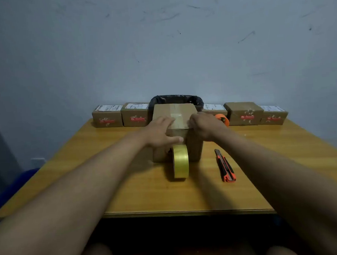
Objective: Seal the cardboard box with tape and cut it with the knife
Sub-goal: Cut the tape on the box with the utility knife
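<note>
Cardboard box [173, 115] sits mid-surface, both hands on its near top edge. Left hand [160, 130] lies flat, fingers spread, over the tape strip; right hand [203, 125] is curled, pressed on the corner. Tape roll [180, 159] stands on edge, touching the box front. Knife [225, 166] lies apart on the right, open room around it. Wooden surface [127, 179] glossy; small boxes [107, 117] line the far edge.

Makeshift packing room: labelled parcels [107, 118] lining table [106, 160], scuffed wall [158, 39].
</note>
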